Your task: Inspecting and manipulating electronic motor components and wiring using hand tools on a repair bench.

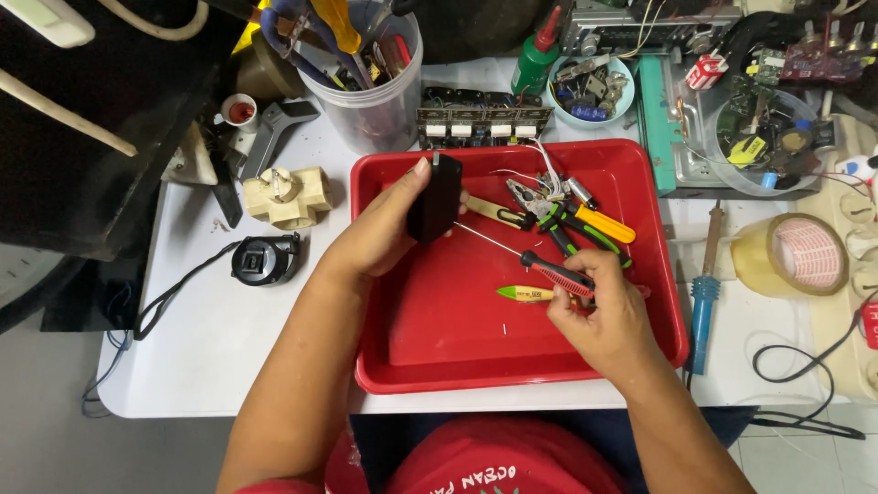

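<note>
Seen from the head camera, the left hand [384, 233] grips a small black box [433, 197] upright between thumb and fingers, above the back left part of a red tray [439, 357] on a white table [229, 348]. The right hand [604, 316] pinches the red-and-black handle of a screwdriver [556, 273], whose thin shaft reaches to the box. Pliers [572, 224] lie in the tray behind it; a blue soldering iron [704, 302] lies just right of the tray.

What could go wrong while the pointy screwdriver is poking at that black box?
The red-and-black-handled screwdriver in the right hand points its thin tip at the small black plastic box, which the left hand holds. If it slips, it might jab those fingers. The box is held above the red plastic tray, so it could also drop.
</note>
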